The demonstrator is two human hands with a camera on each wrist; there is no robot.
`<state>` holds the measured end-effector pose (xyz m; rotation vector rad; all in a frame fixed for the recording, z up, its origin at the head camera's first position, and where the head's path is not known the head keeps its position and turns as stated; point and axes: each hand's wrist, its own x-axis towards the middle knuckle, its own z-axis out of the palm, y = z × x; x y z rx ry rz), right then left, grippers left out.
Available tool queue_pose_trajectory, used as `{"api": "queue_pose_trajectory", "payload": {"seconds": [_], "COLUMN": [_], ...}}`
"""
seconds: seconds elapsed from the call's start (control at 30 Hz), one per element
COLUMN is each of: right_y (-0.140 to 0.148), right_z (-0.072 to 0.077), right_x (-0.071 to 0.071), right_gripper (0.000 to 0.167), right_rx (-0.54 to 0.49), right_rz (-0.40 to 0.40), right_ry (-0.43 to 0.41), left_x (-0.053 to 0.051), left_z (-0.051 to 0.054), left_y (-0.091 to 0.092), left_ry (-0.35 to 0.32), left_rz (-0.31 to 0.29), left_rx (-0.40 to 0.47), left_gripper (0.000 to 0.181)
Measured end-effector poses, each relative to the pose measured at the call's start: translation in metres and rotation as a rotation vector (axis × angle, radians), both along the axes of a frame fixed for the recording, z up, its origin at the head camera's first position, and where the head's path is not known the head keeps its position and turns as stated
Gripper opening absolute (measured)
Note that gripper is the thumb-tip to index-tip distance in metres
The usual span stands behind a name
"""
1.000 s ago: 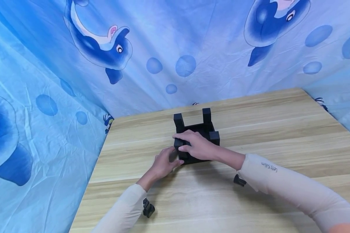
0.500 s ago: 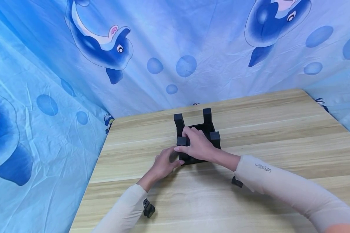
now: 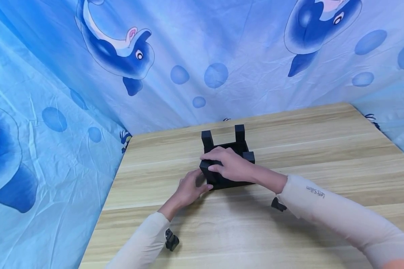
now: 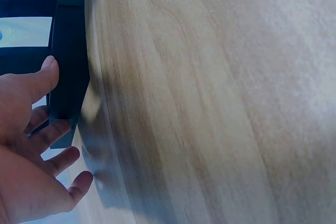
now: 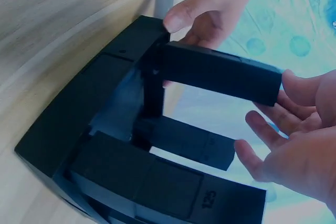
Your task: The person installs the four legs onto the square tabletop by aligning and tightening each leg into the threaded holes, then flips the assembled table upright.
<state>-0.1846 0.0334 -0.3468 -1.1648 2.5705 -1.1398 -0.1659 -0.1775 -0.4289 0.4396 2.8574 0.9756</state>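
Note:
A small black plastic stool [image 3: 230, 184] lies upside down on the wooden table, its square legs pointing up. My right hand [image 3: 235, 164] pinches the upper end of the near-left leg [image 3: 209, 176], thumb on one side and fingers on the other. That leg leans slightly outward at its top. At the same corner, my left hand [image 3: 188, 188] holds the stool's edge low down, the thumb on the near side. In the right wrist view, another leg [image 5: 210, 198] bears the number 125. My left fingertips rest against the black seat edge [image 4: 71, 66] in the left wrist view.
The light wood tabletop [image 3: 309, 149] extends around the stool. Blue curtains [image 3: 195, 45] with dolphin prints hang behind and at the sides. Each sleeve carries a small black wrist device [image 3: 171, 240].
The near-left leg's top swings right, then back left and outward. My right hand goes with it, its fingers bending and then reaching out again. My left hand stays put.

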Motion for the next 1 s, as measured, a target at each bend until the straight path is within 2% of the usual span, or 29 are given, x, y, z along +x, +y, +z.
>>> {"api": "queue_pose_trajectory", "payload": {"seconds": [0.3,0.53,0.63,0.77,0.87,1.0], "right_y": [-0.006,-0.009,-0.006,-0.001,0.001,0.001], "right_z": [-0.010,-0.014,-0.010,-0.003,0.000,0.000], "right_x": [-0.004,0.000,0.000,-0.002,-0.004,-0.006], "right_gripper": [0.026,0.043,0.047,0.059,0.055,0.045], "right_rx": [-0.020,0.011,0.029,0.039,0.052,0.061], "right_rz": [-0.121,-0.216,-0.198,-0.114,-0.058,-0.047], "right_ry": [0.006,0.003,0.000,0.014,0.021,-0.010], "left_x": [0.001,0.001,0.000,0.000,0.000,0.000], "left_z": [0.000,0.001,0.001,0.001,0.001,0.001], "left_y": [0.001,0.001,0.001,0.001,0.000,0.000], "left_ry": [-0.031,-0.047,-0.041,-0.035,-0.026,-0.018], "left_rz": [0.021,0.024,0.018,0.018,0.017,0.013], "left_rx": [0.005,0.004,0.010,0.007,0.003,-0.002], "left_gripper": [0.061,0.060,0.058,0.057,0.056,0.057]}}
